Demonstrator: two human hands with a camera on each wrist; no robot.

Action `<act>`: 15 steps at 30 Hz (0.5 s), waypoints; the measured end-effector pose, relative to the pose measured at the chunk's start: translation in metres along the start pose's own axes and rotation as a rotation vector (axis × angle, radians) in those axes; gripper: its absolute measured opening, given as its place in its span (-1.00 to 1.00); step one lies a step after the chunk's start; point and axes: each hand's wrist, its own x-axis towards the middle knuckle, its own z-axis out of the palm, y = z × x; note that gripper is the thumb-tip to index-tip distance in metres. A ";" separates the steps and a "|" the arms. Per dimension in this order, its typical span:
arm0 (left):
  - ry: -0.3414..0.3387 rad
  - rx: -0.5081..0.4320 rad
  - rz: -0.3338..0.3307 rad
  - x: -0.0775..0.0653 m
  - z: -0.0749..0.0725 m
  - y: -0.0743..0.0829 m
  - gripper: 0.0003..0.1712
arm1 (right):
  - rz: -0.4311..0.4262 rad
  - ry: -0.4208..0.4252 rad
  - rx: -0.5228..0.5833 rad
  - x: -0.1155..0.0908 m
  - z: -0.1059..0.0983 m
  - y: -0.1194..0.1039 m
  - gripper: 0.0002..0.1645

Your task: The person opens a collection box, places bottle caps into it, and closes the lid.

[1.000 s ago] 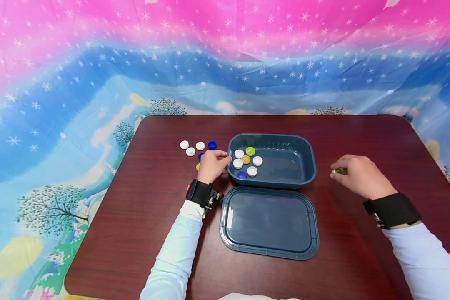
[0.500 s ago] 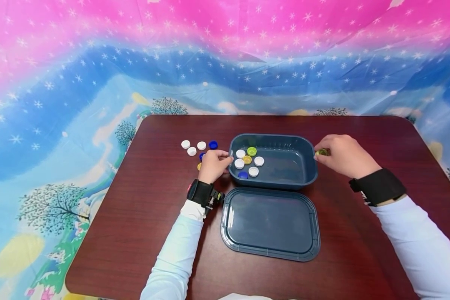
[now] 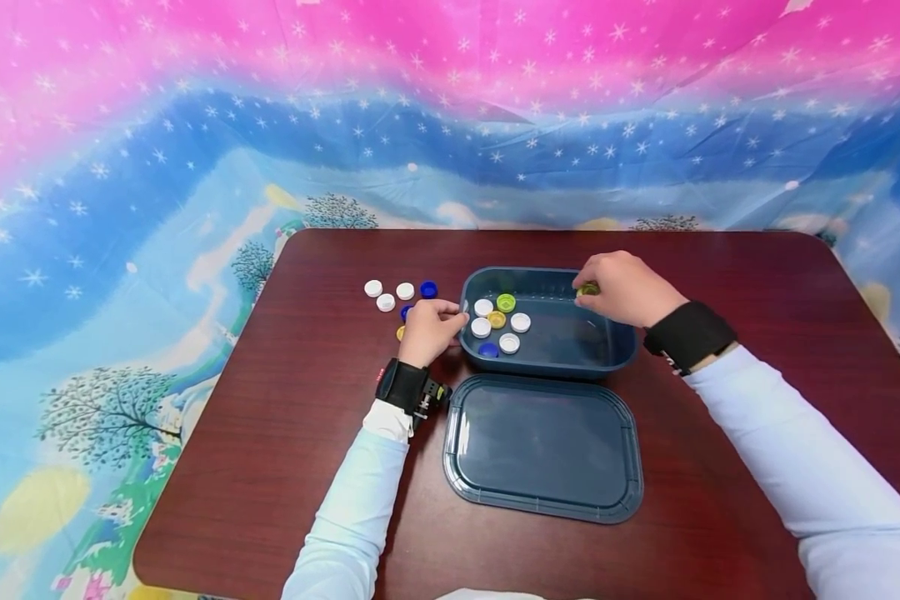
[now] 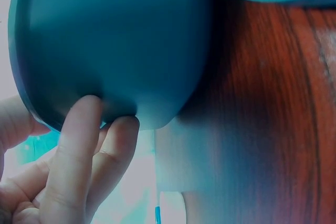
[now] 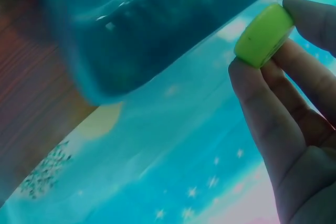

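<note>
My right hand pinches a yellow-green bottle cap between thumb and fingertips, over the right half of the dark blue-grey plastic box. With my left hand I grip the box's left wall; in the left wrist view the thumb is at the rim and the fingers lie against the outer side. Several caps sit in the left part of the box: white caps, a green cap, a yellow cap and a blue cap.
The box's flat lid lies just in front of it. Left of the box, partly hidden by my left hand, are loose white caps, blue caps and a yellow one. A patterned cloth hangs behind the table.
My right hand has carried the yellow-green cap leftward, from the table right of the box to over its inside. The left hand keeps its grip on the box.
</note>
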 end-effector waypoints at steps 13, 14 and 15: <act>-0.007 0.002 0.020 0.000 0.000 -0.001 -0.73 | 0.001 -0.139 0.033 0.049 0.023 -0.019 -0.74; -0.007 0.002 0.020 0.000 0.000 -0.001 -0.73 | 0.000 -0.147 0.034 0.052 0.026 -0.019 -0.74; -0.005 0.003 0.021 0.000 0.000 -0.001 -0.73 | 0.002 -0.155 0.032 0.054 0.028 -0.019 -0.74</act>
